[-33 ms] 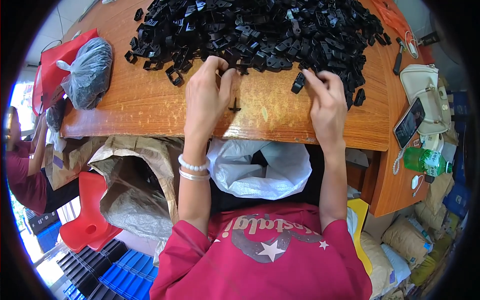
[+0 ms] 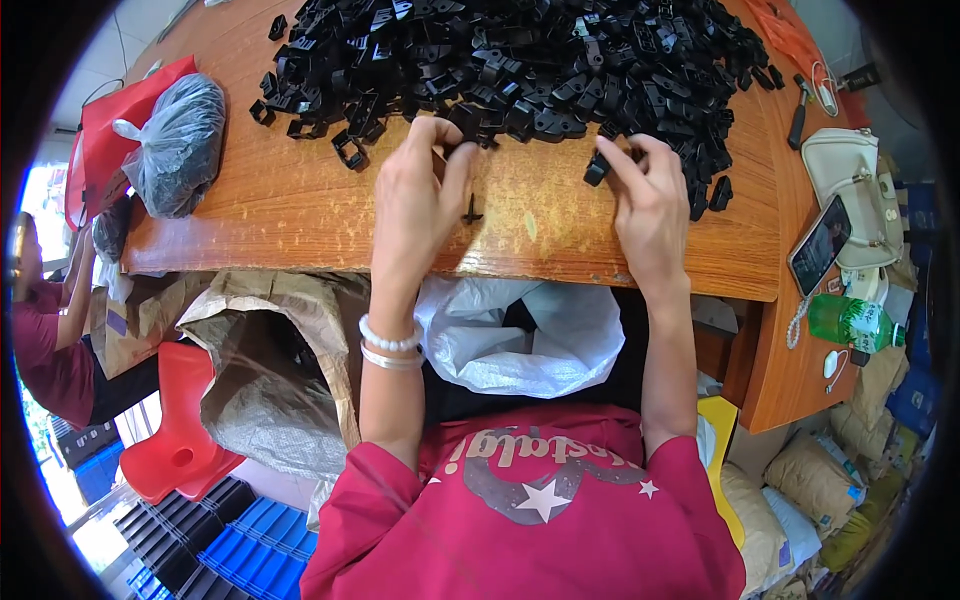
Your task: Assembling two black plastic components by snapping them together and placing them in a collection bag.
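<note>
Head view: I've got the left hand (image 2: 408, 205) at 11 o'clock, fingers curled, slight thumb-index gap by the black parts pile (image 2: 560, 75); can't tell if anything's held. Right hand (image 2: 652, 205), 1 o'clock: bent fingers touching a black clip (image 2: 597, 170), grip unclear. Pile's on the counter (image 2: 290, 220), 12 o'clock.

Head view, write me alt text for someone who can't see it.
Bare left hand and right hand at the near edge of a heap of black parts on a wooden table, the right fingers at one small part. An open white sack sits below the table's edge.
</note>
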Demonstrator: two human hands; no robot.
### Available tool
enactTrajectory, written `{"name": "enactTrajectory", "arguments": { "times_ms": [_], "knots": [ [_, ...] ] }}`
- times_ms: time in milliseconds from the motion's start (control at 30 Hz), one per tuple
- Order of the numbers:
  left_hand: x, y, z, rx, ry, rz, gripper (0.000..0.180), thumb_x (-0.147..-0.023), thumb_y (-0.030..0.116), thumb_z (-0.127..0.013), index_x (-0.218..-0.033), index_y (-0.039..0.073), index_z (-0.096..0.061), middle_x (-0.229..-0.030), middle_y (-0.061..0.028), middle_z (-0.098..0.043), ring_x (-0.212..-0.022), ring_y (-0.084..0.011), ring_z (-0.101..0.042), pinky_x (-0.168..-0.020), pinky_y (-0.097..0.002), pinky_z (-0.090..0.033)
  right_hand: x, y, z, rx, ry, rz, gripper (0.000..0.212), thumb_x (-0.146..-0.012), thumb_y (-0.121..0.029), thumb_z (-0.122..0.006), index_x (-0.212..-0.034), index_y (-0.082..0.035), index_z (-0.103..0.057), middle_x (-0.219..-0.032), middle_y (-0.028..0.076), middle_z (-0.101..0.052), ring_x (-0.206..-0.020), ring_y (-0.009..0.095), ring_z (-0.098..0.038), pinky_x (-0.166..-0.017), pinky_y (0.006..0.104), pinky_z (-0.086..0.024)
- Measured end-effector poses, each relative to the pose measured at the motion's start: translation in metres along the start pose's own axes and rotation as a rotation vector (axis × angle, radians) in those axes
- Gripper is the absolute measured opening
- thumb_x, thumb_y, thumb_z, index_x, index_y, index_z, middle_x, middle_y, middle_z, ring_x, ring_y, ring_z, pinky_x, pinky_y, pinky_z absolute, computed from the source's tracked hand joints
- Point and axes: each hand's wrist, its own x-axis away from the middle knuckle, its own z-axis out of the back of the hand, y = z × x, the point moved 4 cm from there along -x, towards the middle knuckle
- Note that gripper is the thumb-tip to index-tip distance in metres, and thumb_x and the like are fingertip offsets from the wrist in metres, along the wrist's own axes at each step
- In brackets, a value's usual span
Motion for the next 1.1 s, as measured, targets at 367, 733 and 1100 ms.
{"name": "enactTrajectory", "arguments": {
  "times_ms": [367, 733, 1100],
  "knots": [
    [0.059, 0.007, -0.011, 0.376, -0.199, 0.15, 0.03, -0.074, -0.002, -0.074, -0.101, -0.002, -0.062, -0.07, -0.0006, -0.051, -0.053, -0.0049, -0.045, -0.051, -0.0197, -0.04, 0.025, -0.029, -0.002, -1.133, -0.033, -0.306, 0.024, -0.078, 0.002, -0.074, -0.098, 0.001, -0.062, -0.094, 0.005, -0.061, -0.085, 0.011, -0.061, -0.073, 0.0226, -0.049],
    [0.069, 0.016, -0.012, 0.927, -0.366, 0.461, 0.029, -0.087, -0.005, -0.063, -0.113, -0.008, -0.052, -0.089, -0.0135, -0.069, -0.077, -0.0156, -0.069, -0.065, -0.0218, -0.055, 0.031, -0.061, 0.012, -0.861, 0.114, -0.008, 0.017, -0.077, 0.007, -0.069, -0.093, -0.001, -0.068, -0.1, 0.012, -0.067, -0.088, 0.025, -0.066, -0.075, 0.03, -0.053],
    [0.076, 0.036, -0.01, 0.423, -0.165, -0.009, 0.037, -0.081, -0.005, -0.066, -0.116, 0.001, -0.056, -0.098, -0.0162, -0.068, -0.082, -0.0262, -0.071, -0.068, -0.0303, -0.056, 0.04, -0.059, 0.003, -1.067, -0.005, -0.27, 0.028, -0.079, 0.002, -0.069, -0.107, 0.002, -0.064, -0.104, 0.012, -0.064, -0.096, 0.021, -0.061, -0.086, 0.0293, -0.048]
  ]
}}
